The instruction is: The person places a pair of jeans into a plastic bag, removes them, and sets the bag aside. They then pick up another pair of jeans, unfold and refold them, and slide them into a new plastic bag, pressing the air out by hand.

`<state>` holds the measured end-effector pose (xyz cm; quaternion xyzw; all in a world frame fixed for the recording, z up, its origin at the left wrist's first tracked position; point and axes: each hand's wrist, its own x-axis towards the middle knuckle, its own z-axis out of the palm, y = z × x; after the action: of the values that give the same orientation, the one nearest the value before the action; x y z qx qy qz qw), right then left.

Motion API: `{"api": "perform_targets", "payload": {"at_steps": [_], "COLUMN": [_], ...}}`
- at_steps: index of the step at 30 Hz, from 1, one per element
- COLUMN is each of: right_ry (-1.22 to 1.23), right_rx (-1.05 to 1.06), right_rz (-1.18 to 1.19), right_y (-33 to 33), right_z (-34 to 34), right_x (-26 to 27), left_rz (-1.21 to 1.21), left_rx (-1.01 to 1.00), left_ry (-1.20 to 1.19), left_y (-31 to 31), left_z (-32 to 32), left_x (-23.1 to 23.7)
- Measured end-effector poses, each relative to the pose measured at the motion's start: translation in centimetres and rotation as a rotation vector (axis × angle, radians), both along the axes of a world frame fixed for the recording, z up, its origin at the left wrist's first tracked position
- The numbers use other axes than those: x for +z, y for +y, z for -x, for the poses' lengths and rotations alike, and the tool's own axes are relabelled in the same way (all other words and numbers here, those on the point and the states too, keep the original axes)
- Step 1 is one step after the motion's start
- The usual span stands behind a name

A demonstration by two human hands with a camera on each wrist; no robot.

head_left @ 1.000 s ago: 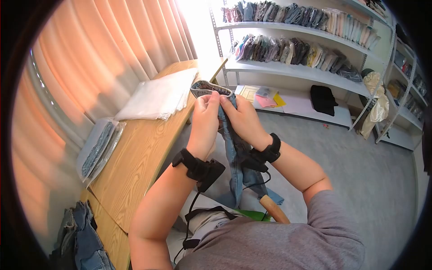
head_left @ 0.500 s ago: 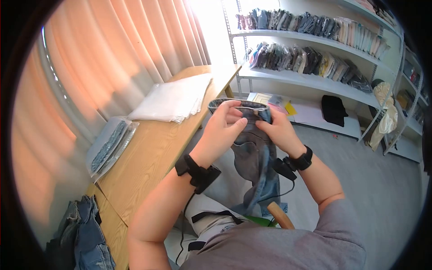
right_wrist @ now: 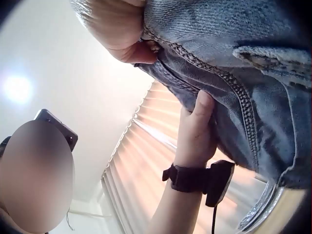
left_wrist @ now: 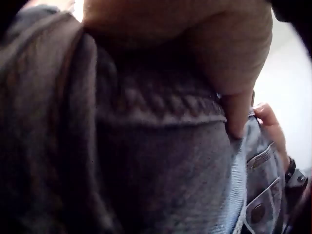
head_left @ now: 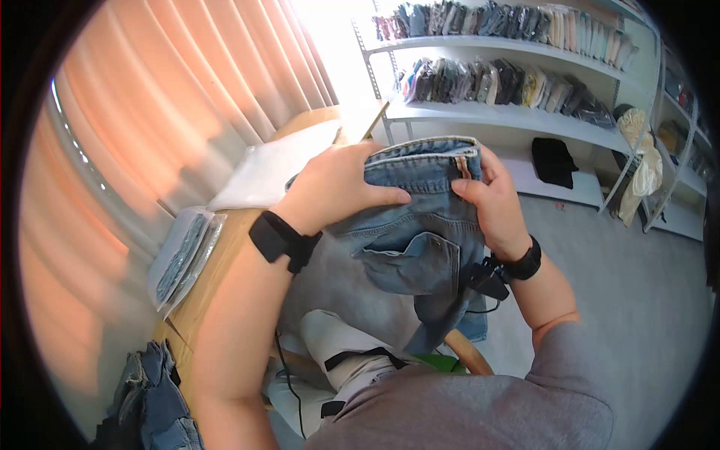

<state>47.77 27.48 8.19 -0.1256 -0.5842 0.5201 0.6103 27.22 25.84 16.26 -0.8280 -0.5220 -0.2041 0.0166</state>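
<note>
A pair of faded blue jeans hangs from both hands in the head view, a pocket facing me and the legs dropping toward my lap. My left hand grips the waistband at its left side, thumb lying along the outside, the other fingers hidden behind the denim. At the right end my right hand pinches the waistband beside a brown strip, thumb in front. Dark, close denim fills much of the left wrist view. From the right wrist, stitched seams run between the two hands.
A wooden table at the left bears white plastic bags and bagged folded jeans. More jeans lie at its near end. Shelves with packed garments stand behind. A wooden chair part is close to my lap.
My hands were close together on the bunched waistband; they have since moved apart. The jeans are now spread wide between them, and the left hand has shifted along the waistband to the left.
</note>
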Motion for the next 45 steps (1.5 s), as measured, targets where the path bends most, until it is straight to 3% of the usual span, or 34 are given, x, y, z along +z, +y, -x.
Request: {"api": "perform_targets", "payload": {"at_steps": [3, 5, 7, 9, 11, 15, 17, 21, 26, 28, 29, 31, 35, 38, 43, 45], "right_ry": [-0.045, -0.091, -0.163, -0.175, -0.160, -0.384, -0.481, -0.485, -0.702, -0.396, -0.391, -0.423, -0.512, -0.622, -0.722, -0.708], "right_rx": [-0.041, 0.089, 0.086, -0.019, -0.047, 0.045, -0.020, -0.103, -0.139, -0.585, -0.582, -0.802, -0.858, -0.837, -0.830, -0.833], "right_rz": [-0.021, -0.064, -0.093, -0.018, -0.039, 0.180, 0.077, 0.197, 0.430, 0.233, 0.247, 0.112, 0.018, 0.034, 0.047, 0.064], "right_y": [1.1, 2.2, 3.7, 4.0, 4.2, 3.4, 3.2, 3.3, 3.7, 2.3, 2.1, 2.2, 2.8, 3.5, 3.6, 3.5], "right_z": [-0.9, -1.8, -3.2, -4.4, -5.4, -5.8, -4.2, -0.3, 1.2, 1.7, 1.9, 1.3, -0.2, -1.3, -1.8, -1.6], "right_x": [0.0, 0.8, -0.4, -1.7, -4.5, -11.1, -15.0, -22.6, -25.0, -25.3, -25.6, -26.1, -28.9, -31.6, -33.2, -33.5], "left_rz": [0.185, 0.119, 0.052, 0.099, 0.064, 0.088, 0.084, 0.055, -0.032, -0.050, -0.080, -0.103, -0.092, -0.223, -0.215, -0.503], "left_rx": [0.010, -0.061, 0.067, 0.061, 0.116, 0.126, 0.144, 0.135, 0.163, 0.182, 0.206, 0.182, 0.189, 0.227, 0.248, 0.122], "left_ry": [-0.088, -0.111, -0.025, -0.112, -0.061, -0.056, -0.040, 0.010, 0.048, 0.078, 0.090, 0.097, 0.038, 0.119, 0.140, 0.299], "left_y": [0.0, 1.3, 1.1, 1.9, 2.2, 2.3, 2.7, 2.7, 1.9, 1.7, 1.5, 1.4, 1.0, 0.0, 0.1, -0.5], "left_z": [-0.7, -0.3, -0.5, 0.5, 1.4, 1.1, 0.8, -0.1, 0.0, 0.6, 0.9, 1.2, 1.9, 2.1, 5.0, 3.7], "left_x": [0.8, 1.8, 4.6, 6.4, 8.0, 10.4, 11.4, 12.7, 13.9, 14.2, 14.4, 14.6, 16.0, 17.3, 20.2, 19.7]}}
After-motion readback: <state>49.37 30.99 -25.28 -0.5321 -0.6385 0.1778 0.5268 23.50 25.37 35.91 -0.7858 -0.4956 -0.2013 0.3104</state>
